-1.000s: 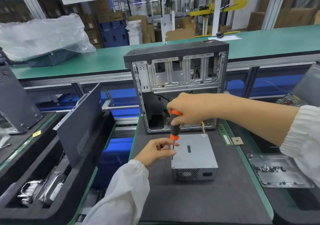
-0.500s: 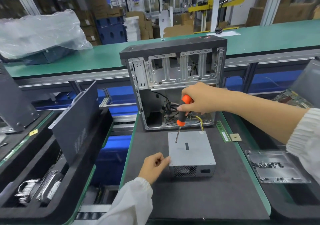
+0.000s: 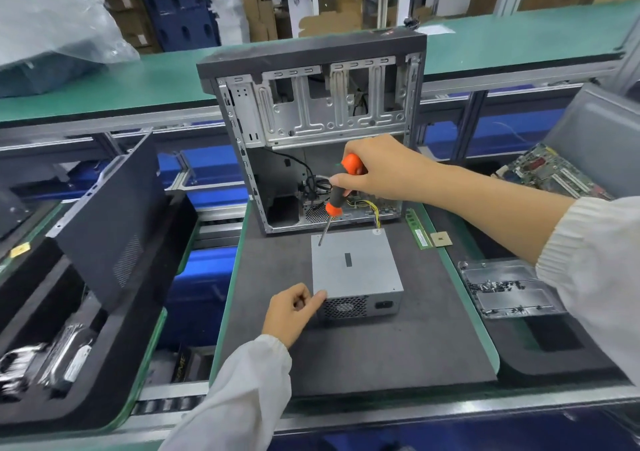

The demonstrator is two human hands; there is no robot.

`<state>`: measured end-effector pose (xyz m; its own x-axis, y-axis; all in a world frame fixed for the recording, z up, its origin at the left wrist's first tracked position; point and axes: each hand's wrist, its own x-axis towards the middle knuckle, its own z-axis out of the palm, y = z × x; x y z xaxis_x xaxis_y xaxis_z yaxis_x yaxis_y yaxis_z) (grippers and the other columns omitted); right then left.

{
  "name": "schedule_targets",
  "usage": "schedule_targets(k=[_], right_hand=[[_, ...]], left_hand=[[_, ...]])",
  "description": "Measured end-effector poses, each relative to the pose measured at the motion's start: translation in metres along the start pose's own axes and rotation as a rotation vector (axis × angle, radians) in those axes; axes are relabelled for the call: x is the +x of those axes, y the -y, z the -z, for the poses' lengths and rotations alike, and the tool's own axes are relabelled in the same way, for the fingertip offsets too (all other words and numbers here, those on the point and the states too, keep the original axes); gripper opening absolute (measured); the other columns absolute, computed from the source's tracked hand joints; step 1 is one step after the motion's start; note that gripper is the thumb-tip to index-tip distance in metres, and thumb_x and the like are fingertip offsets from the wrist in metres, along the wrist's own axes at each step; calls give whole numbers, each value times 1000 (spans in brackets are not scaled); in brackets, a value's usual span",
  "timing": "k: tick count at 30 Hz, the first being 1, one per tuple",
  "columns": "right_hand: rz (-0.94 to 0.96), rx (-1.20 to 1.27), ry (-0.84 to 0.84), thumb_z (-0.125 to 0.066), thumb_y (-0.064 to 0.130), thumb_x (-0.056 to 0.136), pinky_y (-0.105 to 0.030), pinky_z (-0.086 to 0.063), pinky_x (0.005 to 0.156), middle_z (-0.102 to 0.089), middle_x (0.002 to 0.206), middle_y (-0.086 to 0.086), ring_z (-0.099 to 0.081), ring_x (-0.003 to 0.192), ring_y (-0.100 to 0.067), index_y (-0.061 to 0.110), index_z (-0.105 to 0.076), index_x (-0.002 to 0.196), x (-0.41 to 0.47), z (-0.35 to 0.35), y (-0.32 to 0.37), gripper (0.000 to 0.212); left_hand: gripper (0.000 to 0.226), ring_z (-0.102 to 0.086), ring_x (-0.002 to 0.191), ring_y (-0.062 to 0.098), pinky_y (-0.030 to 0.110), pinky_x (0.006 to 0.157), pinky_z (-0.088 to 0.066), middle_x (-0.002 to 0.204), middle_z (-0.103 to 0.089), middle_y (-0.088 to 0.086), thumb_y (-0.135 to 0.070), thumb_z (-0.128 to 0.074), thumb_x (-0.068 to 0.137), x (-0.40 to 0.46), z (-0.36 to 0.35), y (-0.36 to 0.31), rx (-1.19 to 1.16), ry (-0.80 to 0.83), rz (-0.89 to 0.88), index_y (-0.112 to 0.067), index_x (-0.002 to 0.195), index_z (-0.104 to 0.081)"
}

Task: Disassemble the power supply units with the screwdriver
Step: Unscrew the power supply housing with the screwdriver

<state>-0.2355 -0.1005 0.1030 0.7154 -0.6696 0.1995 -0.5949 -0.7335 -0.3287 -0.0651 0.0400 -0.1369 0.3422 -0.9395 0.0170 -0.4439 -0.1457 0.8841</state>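
A grey metal power supply unit (image 3: 353,270) lies flat on the dark mat (image 3: 398,346), its fan grille facing me. My right hand (image 3: 381,170) grips the orange-and-black handle of the screwdriver (image 3: 335,197). The shaft slants down, with its tip at the unit's far left top corner. My left hand (image 3: 294,308) sits at the unit's near left corner with fingers curled and a fingertip touching the edge. I cannot see anything inside that hand.
An open computer case (image 3: 311,111) stands right behind the unit, wires trailing from it. A green memory stick (image 3: 420,234) and a chip (image 3: 441,239) lie to the right, then a screw tray (image 3: 509,287). A dark side panel (image 3: 110,215) leans at left.
My right hand lifted the screwdriver from the unit's near left edge and carried it to the far left corner. My left hand let go of the shaft and drew back to the near corner.
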Motion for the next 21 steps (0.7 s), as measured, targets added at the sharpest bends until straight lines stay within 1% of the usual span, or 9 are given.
schedule_targets(k=[3,6,10,12,14,15,18,19,21], right_hand=[[-14,4,-27,-59,47,89,-24,-35,53,-54,70,1,-47,61,-15,10,-56,87,-5,0,-1,37],[-37,11,-67,-59,48,89,-22,-30,52,-50,69,5,-46,60,-11,18,-49,80,-14,-2,-2,33],[-88,19,-138,-60,51,88,-22,-34,53,-52,69,7,-48,60,-7,19,-49,85,-27,-6,-1,33],[-110,-36,-175,-58,54,87,-26,-38,57,-50,69,8,-47,60,-6,19,-49,85,-34,-6,1,36],[-110,-71,-201,-56,54,88,-30,-41,62,-49,70,8,-47,62,-10,19,-48,85,-44,-6,6,37],[-101,-88,-210,-55,54,89,-31,-41,63,-49,71,8,-47,64,-13,19,-47,86,-49,-6,9,36],[-67,-153,-197,-50,55,91,-28,-31,53,-43,74,9,-47,68,-16,23,-40,89,-63,-5,19,33],[-62,-169,-187,-49,55,92,-27,-28,52,-41,74,10,-47,69,-17,24,-38,89,-67,-5,22,33],[-67,-173,-177,-47,55,93,-27,-28,53,-41,76,9,-47,69,-17,24,-36,90,-73,-5,28,32]], left_hand=[[45,-26,51,7,15,51,-29,47,-33,-13,-39,-70,85,1,2,-2,-5,4,-3,-25,55,-40],[44,-26,52,8,15,52,-30,48,-32,-13,-38,-71,85,1,3,-4,8,12,-1,-19,58,-41],[44,-26,51,8,16,51,-28,47,-31,-12,-34,-70,87,-2,4,-10,3,19,8,-14,60,-42],[43,-26,51,8,16,50,-27,49,-31,-12,-32,-71,87,-3,4,-15,0,13,29,-14,60,-42],[43,-26,51,10,17,50,-26,51,-32,-9,-30,-71,87,-4,4,-21,-4,5,60,-14,60,-42],[42,-26,51,11,18,50,-26,52,-33,-7,-30,-71,87,-5,4,-23,-5,5,76,-13,60,-42],[39,-28,54,14,20,50,-27,55,-35,-2,-26,-71,87,-7,6,-32,1,15,104,-10,63,-45],[38,-29,53,13,17,49,-27,55,-35,-2,-25,-71,87,-7,7,-36,13,20,105,-10,63,-45],[37,-28,50,11,15,47,-29,51,-35,-5,-22,-69,88,-8,10,-44,22,31,101,-10,62,-46]])
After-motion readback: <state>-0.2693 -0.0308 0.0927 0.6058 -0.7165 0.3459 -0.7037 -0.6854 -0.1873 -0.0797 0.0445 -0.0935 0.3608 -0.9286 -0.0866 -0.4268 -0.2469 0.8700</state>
